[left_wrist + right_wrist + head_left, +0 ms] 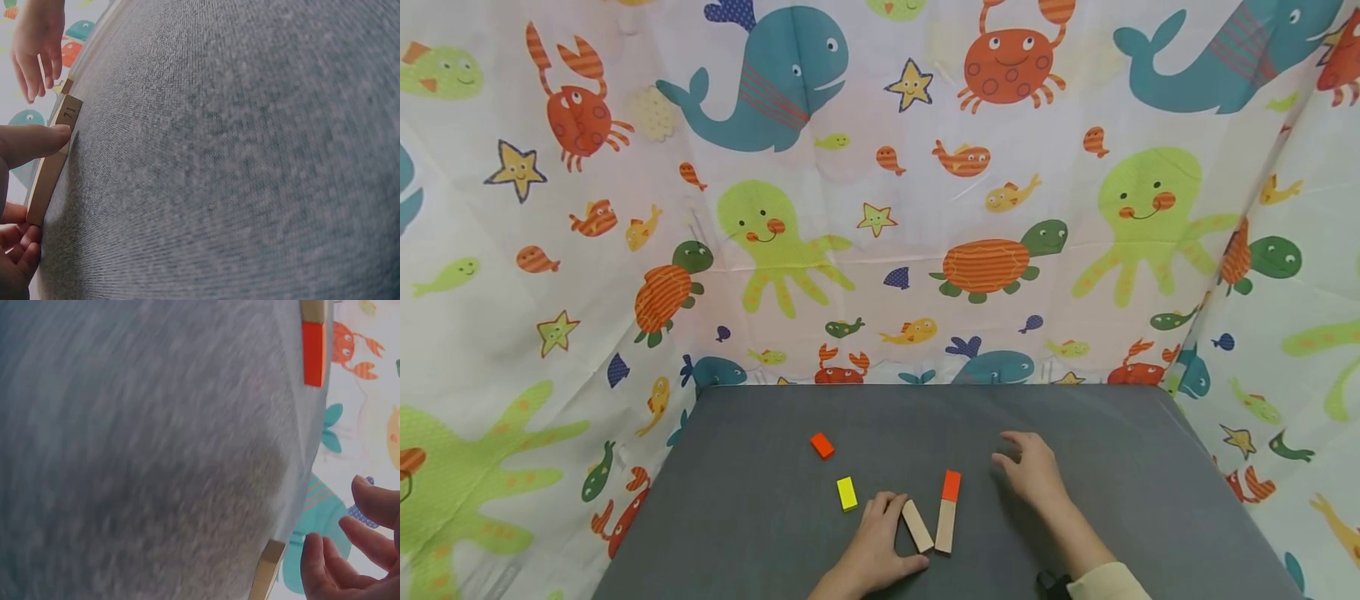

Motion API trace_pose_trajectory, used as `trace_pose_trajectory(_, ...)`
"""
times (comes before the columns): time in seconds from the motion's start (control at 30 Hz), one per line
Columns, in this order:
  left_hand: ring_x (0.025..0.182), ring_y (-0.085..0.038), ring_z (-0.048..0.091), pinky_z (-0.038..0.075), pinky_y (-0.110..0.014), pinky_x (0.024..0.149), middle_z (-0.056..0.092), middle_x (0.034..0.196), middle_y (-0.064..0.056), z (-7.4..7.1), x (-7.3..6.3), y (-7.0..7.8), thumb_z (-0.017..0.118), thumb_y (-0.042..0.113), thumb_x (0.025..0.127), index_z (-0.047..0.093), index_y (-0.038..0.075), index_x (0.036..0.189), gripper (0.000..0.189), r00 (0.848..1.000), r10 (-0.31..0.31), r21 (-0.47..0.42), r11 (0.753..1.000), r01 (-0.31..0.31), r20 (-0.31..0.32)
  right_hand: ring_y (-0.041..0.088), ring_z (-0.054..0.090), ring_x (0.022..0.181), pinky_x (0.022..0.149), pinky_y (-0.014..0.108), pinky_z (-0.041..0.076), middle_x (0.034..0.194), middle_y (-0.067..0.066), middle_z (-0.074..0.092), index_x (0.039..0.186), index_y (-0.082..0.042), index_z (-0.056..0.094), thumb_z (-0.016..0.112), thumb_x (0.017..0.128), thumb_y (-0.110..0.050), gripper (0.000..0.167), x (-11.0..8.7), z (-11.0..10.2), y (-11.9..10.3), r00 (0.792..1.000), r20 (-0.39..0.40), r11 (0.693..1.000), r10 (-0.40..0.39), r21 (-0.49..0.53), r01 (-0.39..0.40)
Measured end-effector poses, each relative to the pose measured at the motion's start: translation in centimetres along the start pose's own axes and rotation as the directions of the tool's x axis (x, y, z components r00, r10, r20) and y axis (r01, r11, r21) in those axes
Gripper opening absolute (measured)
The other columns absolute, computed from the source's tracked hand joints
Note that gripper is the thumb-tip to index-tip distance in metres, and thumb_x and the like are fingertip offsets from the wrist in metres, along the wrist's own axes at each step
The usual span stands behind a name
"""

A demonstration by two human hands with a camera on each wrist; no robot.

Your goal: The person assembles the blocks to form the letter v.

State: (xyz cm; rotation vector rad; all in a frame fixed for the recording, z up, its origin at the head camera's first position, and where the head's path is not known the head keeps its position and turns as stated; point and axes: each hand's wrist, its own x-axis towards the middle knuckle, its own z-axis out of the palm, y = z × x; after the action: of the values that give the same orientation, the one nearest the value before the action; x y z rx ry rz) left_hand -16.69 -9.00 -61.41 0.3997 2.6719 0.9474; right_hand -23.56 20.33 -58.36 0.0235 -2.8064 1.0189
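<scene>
One wooden block (917, 527) pinched lengthwise in left grip (876, 546), near table edge; right grip (1034, 471) spread loosely, holding nothing. Grey table (737, 533), sea-animal curtain (880, 275) behind. Count: three wooden, two orange blocks (822, 446), one yellow block (847, 494).

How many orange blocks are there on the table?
2: one orange block lies left, beyond the yellow block; another orange block sits at a wooden block's far end. More may be hidden.

In the left wrist view, the left thumb (39, 141) hides part of a wooden block (49, 184). In the right wrist view, the right grip (373, 545) is cut off. In the head view, a dark thing (1052, 585) by the sleeve (1108, 582) is too small to tell.
</scene>
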Motion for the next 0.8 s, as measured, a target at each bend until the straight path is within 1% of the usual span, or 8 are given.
trace_pose_trajectory(0.07, 0.119, -0.024, 0.045, 0.05, -0.047, 0.098, 0.047, 0.134, -0.005, 0.0, 0.0, 0.0, 0.086, 0.054, 0.072, 0.049, 0.009, 0.147, 0.095, 1.0, -0.002, 0.002, 1.0, 0.002, 0.0, 0.039, 0.065, 0.099, 0.091, 0.057, 0.05, 0.122, 0.028, 0.061, 0.126, 0.001, 0.066, 0.079, 0.086, -0.016, 0.045, 0.1, -0.2, 0.2, 1.0, -0.021, 1.0, -0.014, -0.004, 0.014)
trace_pose_trajectory(0.2, 0.12, -0.025, 0.045, 0.05, -0.048, 0.099, 0.047, 0.135, -0.006, 0.0, 0.0, -0.1, 0.086, 0.054, 0.072, 0.049, 0.009, 0.147, 0.095, 1.0, -0.006, 0.002, 1.0, 0.006, 0.012, 0.047, 0.06, 0.109, 0.097, 0.061, 0.046, 0.123, 0.033, 0.059, 0.126, 0.004, 0.065, 0.08, 0.085, -0.016, 0.048, 0.5, -0.4, 0.6, 0.999, -0.05, 1.0, -0.019, -0.023, 0.018)
trace_pose_trajectory(0.3, 0.121, -0.026, 0.045, 0.05, -0.049, 0.099, 0.047, 0.135, -0.006, -0.1, 0.1, -0.1, 0.086, 0.054, 0.073, 0.049, 0.009, 0.147, 0.095, 1.0, -0.004, 0.001, 1.0, 0.004, 0.016, 0.054, 0.053, 0.117, 0.1, 0.064, 0.042, 0.125, 0.036, 0.056, 0.127, 0.005, 0.063, 0.081, 0.084, -0.016, 0.052, 0.7, -0.5, 1.1, 0.997, -0.079, 0.999, 0.012, -0.032, -0.015)
trace_pose_trajectory(0.4, 0.121, -0.025, 0.045, 0.05, -0.048, 0.099, 0.047, 0.135, -0.006, -0.1, 0.1, 0.1, 0.086, 0.054, 0.072, 0.049, 0.009, 0.147, 0.095, 1.0, -0.014, 0.001, 1.0, 0.014, 0.016, 0.055, 0.049, 0.121, 0.103, 0.064, 0.037, 0.129, 0.037, 0.053, 0.132, 0.004, 0.059, 0.081, 0.084, -0.019, 0.058, 0.8, -0.5, 1.7, 0.995, -0.089, 0.997, 0.051, -0.046, -0.055)
trace_pose_trajectory(0.5, 0.119, -0.024, 0.045, 0.05, -0.048, 0.098, 0.047, 0.134, -0.005, -0.2, 0.0, 0.2, 0.087, 0.052, 0.072, 0.05, 0.009, 0.146, 0.094, 1.0, -0.019, -0.003, 1.0, 0.019, 0.019, 0.055, 0.045, 0.123, 0.103, 0.064, 0.034, 0.133, 0.038, 0.051, 0.136, 0.005, 0.055, 0.08, 0.084, -0.021, 0.063, 0.8, -0.6, 2.2, 0.992, -0.079, 0.994, 0.095, -0.051, -0.099)
trace_pose_trajectory(0.6, 0.117, -0.024, 0.045, 0.05, -0.048, 0.097, 0.047, 0.133, -0.006, -0.3, -0.1, 0.4, 0.088, 0.051, 0.072, 0.05, 0.008, 0.146, 0.094, 1.0, -0.015, -0.002, 1.0, 0.015, 0.02, 0.057, 0.044, 0.122, 0.101, 0.064, 0.035, 0.134, 0.04, 0.048, 0.138, 0.009, 0.051, 0.08, 0.084, -0.021, 0.068, 0.7, -0.8, 2.4, 0.988, -0.054, 0.987, 0.145, -0.058, -0.148)
trace_pose_trajectory(0.73, 0.116, -0.024, 0.045, 0.05, -0.047, 0.097, 0.047, 0.133, -0.006, -0.3, -0.1, 0.4, 0.087, 0.051, 0.072, 0.049, 0.008, 0.146, 0.094, 1.0, -0.01, 0.008, 1.0, 0.01, 0.018, 0.059, 0.046, 0.115, 0.093, 0.062, 0.039, 0.128, 0.044, 0.047, 0.137, 0.016, 0.046, 0.079, 0.085, -0.02, 0.072, 0.6, -0.9, 2.4, 0.98, -0.006, 0.977, 0.198, -0.084, -0.197)
trace_pose_trajectory(0.8, 0.116, -0.024, 0.045, 0.05, -0.047, 0.097, 0.047, 0.133, -0.005, -0.3, -0.1, 0.4, 0.087, 0.052, 0.072, 0.049, 0.008, 0.146, 0.094, 1.0, -0.005, 0.012, 1.0, 0.004, 0.013, 0.056, 0.048, 0.109, 0.089, 0.06, 0.041, 0.122, 0.043, 0.049, 0.136, 0.018, 0.046, 0.078, 0.086, -0.021, 0.071, 0.6, -0.9, 2.3, 0.977, 0.01, 0.974, 0.213, -0.086, -0.211)
